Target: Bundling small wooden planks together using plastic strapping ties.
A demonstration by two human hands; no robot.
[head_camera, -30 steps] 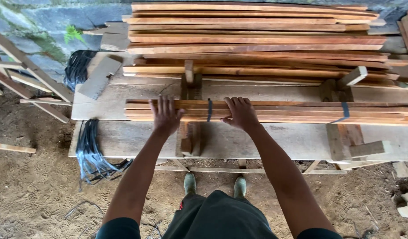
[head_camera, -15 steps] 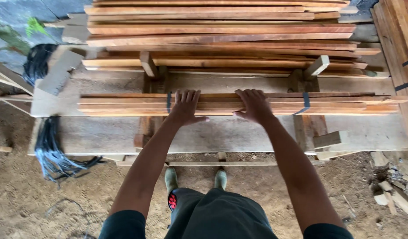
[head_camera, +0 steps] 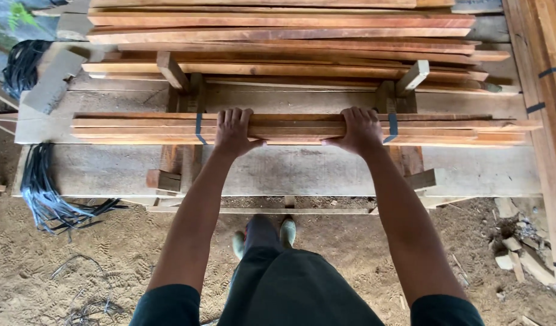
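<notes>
At the far left a coil of black strapping [head_camera: 24, 63] sits at the back of the bench and a loose bunch of black straps [head_camera: 42, 190] hangs off the front edge of the workbench [head_camera: 290, 172], both untouched. Next comes the strapped bundle of wooden slats [head_camera: 296, 128], lying lengthwise across the bench on two wooden cradle jigs, with one dark band [head_camera: 199, 128] near its left end and another [head_camera: 392, 127] toward the right. A second ago both palms lay flat and spread on top of the bundle; now the left hand [head_camera: 232, 131] has curled its fingers over the far edge, thumb tucked at the near side, so it is clenched around the slats just right of the left band. The right hand [head_camera: 360, 128] has done the same just left of the right band, fingers wrapped over, thumb under. That change from resting to clasping suggests the bundle is being taken up as one piece, though it looks seated on the jigs yet. Behind it lies the stack of loose slats [head_camera: 290, 42]; more banded timber [head_camera: 546, 90] runs down the right edge.
</notes>
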